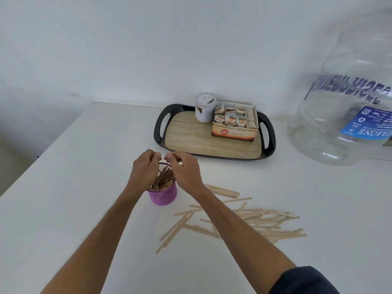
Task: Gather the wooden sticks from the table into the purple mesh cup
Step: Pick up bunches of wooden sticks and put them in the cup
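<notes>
Sleeve: we see a dark sleeve (305,281) at the bottom right edge, on our right arm.
Table: we look down on a white table (63,209) that runs back to a white wall.
Loose sticks: a scattered pile of pale wooden sticks (265,223) lies flat on the table to the right of the cup, crossing one another at many angles; a few stray ones (171,232) point toward us, and a small bunch (224,190) lies just beyond our right wrist.
Cup: the purple mesh cup (164,195) stands upright on the table between our forearms, left of the pile and apart from it.
Sticks in cup: a bundle of sticks (164,179) already stands in the cup, leaning toward its left side; in the shade of our hands they look darker than the loose ones.
Left hand: our left hand (145,168) is over the cup's left rim, fingers curled down round the tops of the bundled sticks.
Right hand: our right hand (184,168) hovers over the cup's right rim with fingers bent, tips near those of the left; we cannot tell whether it pinches a stick.
Tray: a black tray (268,132) with a wood-look base sits farther back, well apart from the cup.
Tea box: an open box of ginger tea (233,132) stands on the tray's right half, sachets upright inside.
Tub: a white lidded tub (204,107) stands on the tray, touching the box's left rear corner.
Bottle: a large clear water bottle (347,92) with blue labels fills the far right.
</notes>
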